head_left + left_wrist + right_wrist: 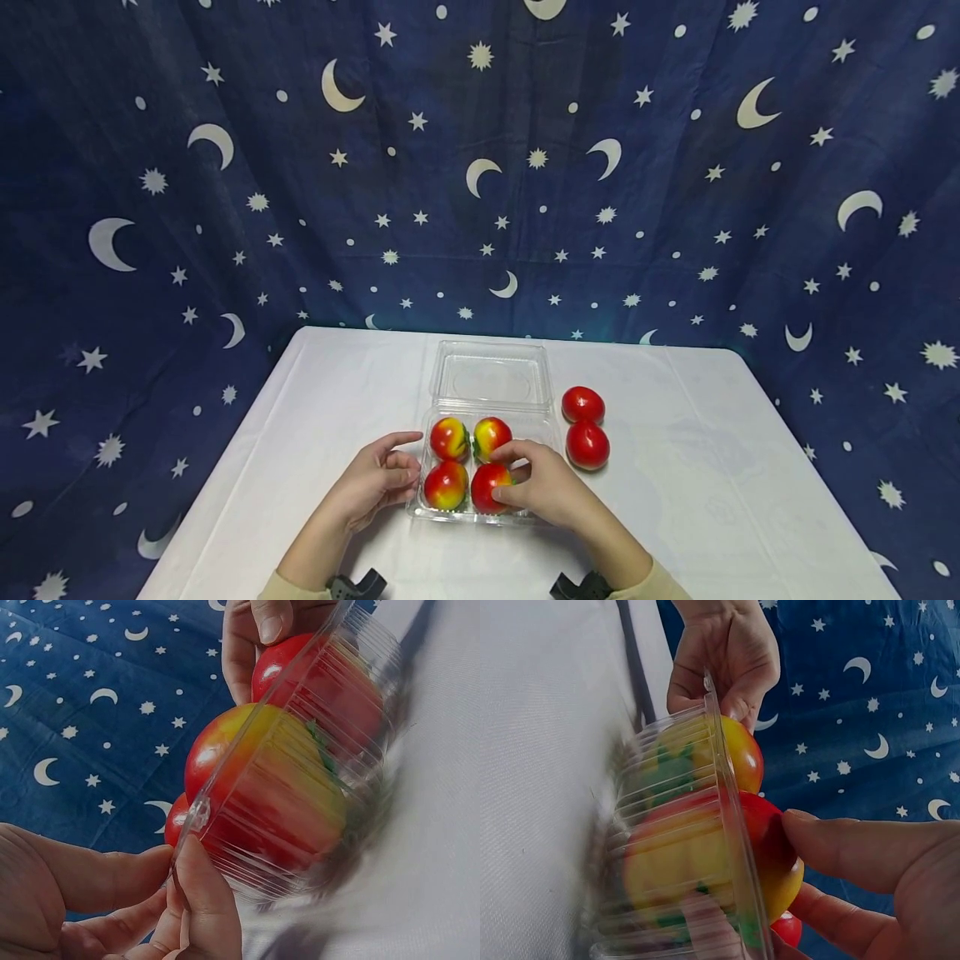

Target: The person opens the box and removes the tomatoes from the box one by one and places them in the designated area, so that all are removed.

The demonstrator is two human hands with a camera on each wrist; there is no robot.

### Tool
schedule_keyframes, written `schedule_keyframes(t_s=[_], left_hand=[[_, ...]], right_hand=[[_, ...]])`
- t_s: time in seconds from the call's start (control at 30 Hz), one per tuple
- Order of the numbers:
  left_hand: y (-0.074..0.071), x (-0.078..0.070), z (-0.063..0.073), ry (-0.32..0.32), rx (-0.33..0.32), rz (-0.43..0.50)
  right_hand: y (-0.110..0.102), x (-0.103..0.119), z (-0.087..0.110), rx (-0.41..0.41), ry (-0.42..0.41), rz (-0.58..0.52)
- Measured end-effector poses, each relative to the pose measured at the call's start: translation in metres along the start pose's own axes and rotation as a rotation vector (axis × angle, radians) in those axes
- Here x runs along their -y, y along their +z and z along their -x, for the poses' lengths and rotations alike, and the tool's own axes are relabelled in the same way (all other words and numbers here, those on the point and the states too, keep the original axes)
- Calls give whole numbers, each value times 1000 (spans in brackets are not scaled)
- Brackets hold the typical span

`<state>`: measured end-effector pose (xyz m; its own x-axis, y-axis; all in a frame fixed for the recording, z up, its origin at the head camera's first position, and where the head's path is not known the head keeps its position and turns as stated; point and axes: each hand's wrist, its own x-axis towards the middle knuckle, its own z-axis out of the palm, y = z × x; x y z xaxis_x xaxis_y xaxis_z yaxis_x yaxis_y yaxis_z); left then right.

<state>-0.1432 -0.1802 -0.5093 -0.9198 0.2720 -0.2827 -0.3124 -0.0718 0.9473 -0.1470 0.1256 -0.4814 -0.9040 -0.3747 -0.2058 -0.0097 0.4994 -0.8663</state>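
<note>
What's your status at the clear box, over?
Left grip pinches box edge. Right grip holds near-right fruit, inside. Lid open. Two red fruits outside, right of box, apparently not in the way.

On the table (pixel 712 508) we list: one clamshell container (pixel 442 515), lid (pixel 492 373) behind tray (pixel 534 425); in the tray, four fruits (pixel 446 486), two before two; to its right, two loose fruits (pixel 588 445), one behind the other.

The left sleeve (pixel 291 588) and right sleeve (pixel 654 586) are plain light beige, ending short of the wrists. The left wrist device (pixel 366 585) and right wrist device (pixel 574 588) are black and angular, each with a blocky end. The fingers (pixel 847 844) are bare, the right thumbnail (pixel 271 628) short.
</note>
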Motion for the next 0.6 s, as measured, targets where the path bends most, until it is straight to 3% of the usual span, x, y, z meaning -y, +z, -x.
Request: schedule_keyframes(t_s=[0.6], left_hand=[[1, 0, 0, -6, -7, -4]], right_hand=[[-1, 1, 1, -22, 12, 22]])
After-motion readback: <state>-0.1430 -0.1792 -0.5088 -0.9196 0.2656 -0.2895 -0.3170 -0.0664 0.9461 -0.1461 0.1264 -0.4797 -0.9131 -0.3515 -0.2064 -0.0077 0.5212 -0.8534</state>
